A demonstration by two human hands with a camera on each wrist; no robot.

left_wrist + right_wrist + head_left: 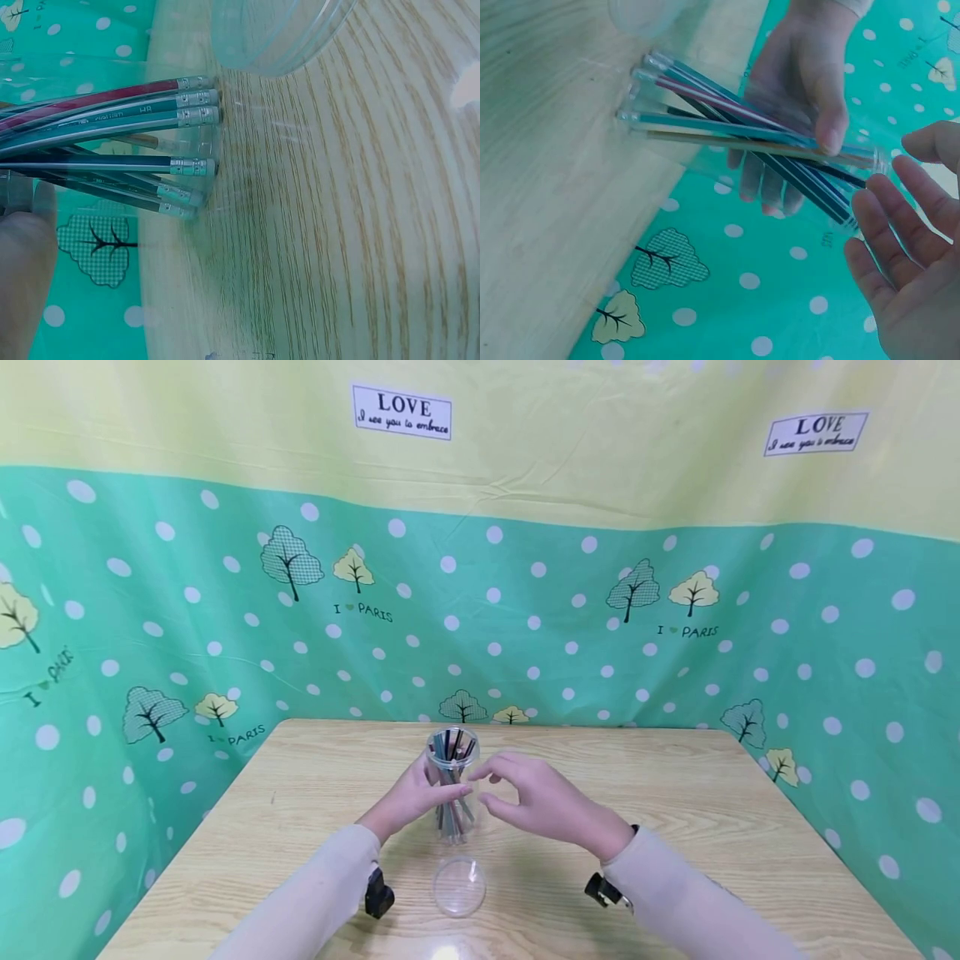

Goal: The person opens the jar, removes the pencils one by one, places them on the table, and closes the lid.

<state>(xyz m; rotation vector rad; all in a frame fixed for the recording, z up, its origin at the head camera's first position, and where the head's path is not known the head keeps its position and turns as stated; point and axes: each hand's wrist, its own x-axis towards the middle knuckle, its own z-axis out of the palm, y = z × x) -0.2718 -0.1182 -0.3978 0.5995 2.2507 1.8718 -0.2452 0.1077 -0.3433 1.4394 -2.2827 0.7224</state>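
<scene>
A clear plastic jar [453,835] holds several pencils [454,806], their metal-capped eraser ends at the bottom. My left hand [416,797] grips the jar around its upper part, thumb across the front. In the right wrist view, that left hand [802,97] shows through the clear wall, with fingers wrapped behind the jar. My right hand [543,797] is beside the jar's mouth, its fingers spread and loosely bent with nothing between them. The pencils [112,124] lie at crossing angles inside. In front of the jar, a round clear lid [460,887] lies on the table.
The wooden table [315,827] has a light grain. Behind and beside it hangs a green and yellow curtain [495,610] with dots and trees. Black wrist devices [378,893] are strapped at both sleeves.
</scene>
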